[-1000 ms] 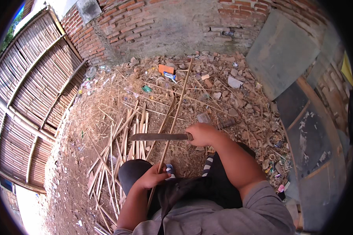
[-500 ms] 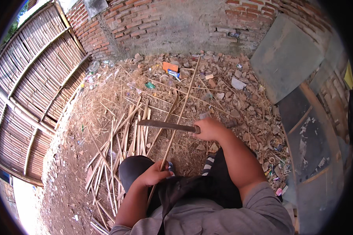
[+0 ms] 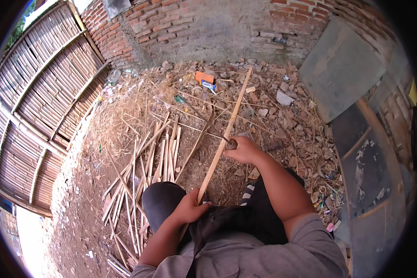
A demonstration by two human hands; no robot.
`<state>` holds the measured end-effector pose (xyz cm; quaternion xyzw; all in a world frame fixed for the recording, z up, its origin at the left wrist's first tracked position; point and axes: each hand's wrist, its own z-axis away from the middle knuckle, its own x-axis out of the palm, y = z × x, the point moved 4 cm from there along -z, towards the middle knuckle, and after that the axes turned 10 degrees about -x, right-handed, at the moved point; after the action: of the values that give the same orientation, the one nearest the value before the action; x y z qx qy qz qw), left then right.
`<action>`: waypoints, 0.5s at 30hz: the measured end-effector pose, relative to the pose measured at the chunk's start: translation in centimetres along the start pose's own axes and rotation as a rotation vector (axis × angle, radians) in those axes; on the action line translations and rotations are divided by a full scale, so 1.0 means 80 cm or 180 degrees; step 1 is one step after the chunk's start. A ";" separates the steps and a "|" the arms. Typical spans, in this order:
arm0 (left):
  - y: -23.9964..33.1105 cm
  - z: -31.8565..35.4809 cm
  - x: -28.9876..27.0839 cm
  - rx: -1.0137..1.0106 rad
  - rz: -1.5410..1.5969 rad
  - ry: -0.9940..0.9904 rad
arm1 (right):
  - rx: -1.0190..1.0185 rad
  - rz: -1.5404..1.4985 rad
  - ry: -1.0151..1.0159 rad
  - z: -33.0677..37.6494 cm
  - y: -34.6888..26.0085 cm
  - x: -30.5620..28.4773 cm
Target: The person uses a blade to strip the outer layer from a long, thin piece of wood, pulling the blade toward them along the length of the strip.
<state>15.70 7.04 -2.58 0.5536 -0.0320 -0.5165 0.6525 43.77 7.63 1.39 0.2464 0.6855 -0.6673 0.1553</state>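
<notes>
My left hand [image 3: 191,207] is closed around the lower part of a long, pale bamboo strip [image 3: 228,129], close to my knee. The strip slants away to the upper right, its broad light face upward. In my right hand [image 3: 243,151] is a machete [image 3: 232,144], gripped by its round dark handle. Its blade shows almost edge-on as a thin dark line running to the upper left, across the strip. Whether the blade touches the strip I cannot tell. Left of my hands lies a loose pile of split bamboo strips [image 3: 164,153].
A brick wall [image 3: 208,37] stands at the back, with stone rubble [image 3: 273,116] before it. At the left is a bamboo-slat fence [image 3: 41,88]. Grey panels [image 3: 343,69] lean on the right. An orange scrap [image 3: 205,77] lies among the debris.
The machete has swung from lying sideways to pointing up and away, its blade turned edge-on. The bamboo strip has rolled to show its broad face, and its far end has shifted right.
</notes>
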 end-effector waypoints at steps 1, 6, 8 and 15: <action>0.003 0.004 -0.002 -0.0004 -0.0002 0.0001 | 0.0327 -0.0820 0.0065 0.002 0.000 0.001; 0.027 0.018 -0.006 -0.0313 -0.1245 0.0412 | -0.0047 -0.1678 0.0022 -0.007 0.041 0.007; 0.031 0.025 -0.007 -0.0411 -0.1464 0.0490 | -0.0201 -0.2078 -0.0060 -0.004 0.033 0.007; 0.059 0.059 -0.021 -0.0727 -0.1863 0.0298 | -0.0076 -0.2263 0.0235 -0.005 0.015 0.009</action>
<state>15.04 4.25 3.69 0.4857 0.2169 -0.6565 0.5349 43.87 8.08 0.05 0.0146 0.7413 -0.6622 -0.1086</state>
